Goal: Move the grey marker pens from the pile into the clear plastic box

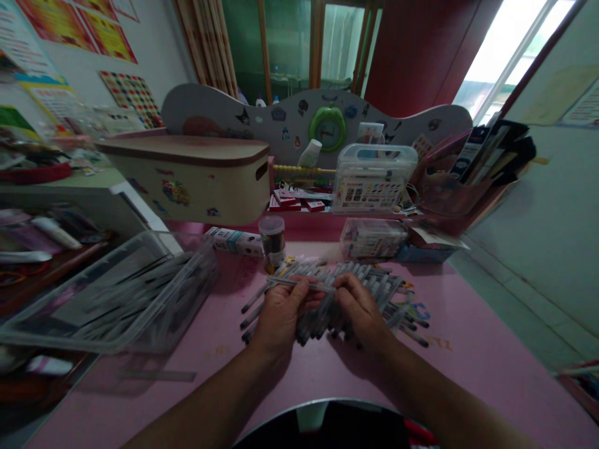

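A heap of grey marker pens lies on the pink desk in front of me. My left hand is closed around a bundle of these pens, thumb on top. My right hand is closed too, and pinches one pen that lies across the top of the bundle, with its fingers curled over the pile. Loose pens stick out to the left and right of both hands.
A clear plastic box holding more pens sits open at the left. Behind the pile stand a small round jar, a flat carton, clear marker cases, a cream storage box and a file holder.
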Demonstrator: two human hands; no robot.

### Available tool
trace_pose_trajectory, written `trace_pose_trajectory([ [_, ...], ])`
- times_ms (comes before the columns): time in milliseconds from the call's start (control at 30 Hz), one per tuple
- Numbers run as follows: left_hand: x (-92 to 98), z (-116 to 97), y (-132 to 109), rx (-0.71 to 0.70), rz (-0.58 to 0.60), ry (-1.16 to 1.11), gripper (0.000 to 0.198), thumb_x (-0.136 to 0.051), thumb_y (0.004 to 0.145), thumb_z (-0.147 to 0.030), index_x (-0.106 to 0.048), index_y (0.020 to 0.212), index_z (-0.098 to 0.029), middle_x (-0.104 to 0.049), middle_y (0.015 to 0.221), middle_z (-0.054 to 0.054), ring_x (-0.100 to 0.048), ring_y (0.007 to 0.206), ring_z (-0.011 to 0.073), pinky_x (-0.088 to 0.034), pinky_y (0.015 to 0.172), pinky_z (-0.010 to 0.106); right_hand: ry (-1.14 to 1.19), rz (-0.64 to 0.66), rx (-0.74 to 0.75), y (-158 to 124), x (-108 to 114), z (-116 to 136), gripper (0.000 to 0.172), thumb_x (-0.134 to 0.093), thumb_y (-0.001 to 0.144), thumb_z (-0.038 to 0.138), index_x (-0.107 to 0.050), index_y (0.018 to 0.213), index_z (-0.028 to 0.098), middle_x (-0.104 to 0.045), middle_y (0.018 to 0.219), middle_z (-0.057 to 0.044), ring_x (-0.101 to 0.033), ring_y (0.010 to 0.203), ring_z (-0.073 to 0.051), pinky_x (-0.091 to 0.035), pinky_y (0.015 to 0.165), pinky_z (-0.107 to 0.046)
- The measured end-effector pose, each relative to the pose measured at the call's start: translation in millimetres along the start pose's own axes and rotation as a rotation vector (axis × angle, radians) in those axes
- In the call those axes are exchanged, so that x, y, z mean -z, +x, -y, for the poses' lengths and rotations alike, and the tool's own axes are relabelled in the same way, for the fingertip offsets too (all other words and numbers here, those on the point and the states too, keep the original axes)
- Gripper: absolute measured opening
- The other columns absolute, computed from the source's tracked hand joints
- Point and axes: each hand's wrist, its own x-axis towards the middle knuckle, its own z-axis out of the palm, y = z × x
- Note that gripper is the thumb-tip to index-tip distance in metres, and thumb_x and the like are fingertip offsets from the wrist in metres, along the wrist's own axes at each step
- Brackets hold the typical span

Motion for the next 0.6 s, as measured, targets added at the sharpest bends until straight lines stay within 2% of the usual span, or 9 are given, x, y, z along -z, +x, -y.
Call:
trace_pose_trajectory([
  [100, -1.0, 1.9, -1.0, -0.002, -0.01, 0.027, 0.03, -0.08, 0.075, -0.037, -0.069, 0.091, -0.014, -0.077, 0.075, 0.006, -0.071, 0.062, 0.0134, -0.056, 0.061, 0.021, 0.168, 0.02, -0.224, 4.1, -3.8, -2.3, 0.05, -0.055, 0.088, 0.066, -0.051, 0.066, 0.021, -0.044, 0.054, 0.004, -0.036, 0.046, -0.01, -0.028, 0.043, -0.022],
  [233, -1.1, 3.6, 0.5, -0.011, -0.034, 0.043, 0.031, -0.08, 0.075, -0.039, -0.069, 0.09, -0.015, -0.077, 0.078, 0.006, -0.072, 0.068, 0.0154, -0.055, 0.062, 0.022, 0.451, 0.052, -0.45, 5.7, -9.5, -3.0, 0.052, -0.071, 0.073, 0.068, -0.045, 0.067, 0.023, -0.035, 0.045, 0.012, -0.022, 0.036, -0.005, -0.017, 0.035, -0.018],
  [400, 1.8, 2.4, 3.5, -0.018, -0.047, 0.056, 0.036, -0.081, 0.072, -0.044, -0.069, 0.089, -0.015, -0.076, 0.08, 0.006, -0.069, 0.065, 0.0144, -0.053, 0.061, 0.023, 0.595, 0.133, -0.525, 4.2, -9.4, -3.3, 0.052, -0.073, 0.073, 0.066, -0.048, 0.068, 0.02, -0.037, 0.044, 0.012, -0.017, 0.036, -0.003, -0.014, 0.035, -0.015],
  [600, 6.2, 3.9, 1.8, -0.106, -0.048, 0.162, 0.03, -0.076, 0.079, -0.044, -0.068, 0.089, -0.017, -0.071, 0.078, 0.002, -0.065, 0.068, 0.0135, -0.051, 0.063, 0.023, 0.675, 0.213, -0.563, 3.6, -6.6, -3.9, 0.036, -0.074, 0.076, 0.047, -0.053, 0.071, 0.019, -0.039, 0.046, 0.011, -0.018, 0.036, -0.002, -0.01, 0.035, -0.015],
])
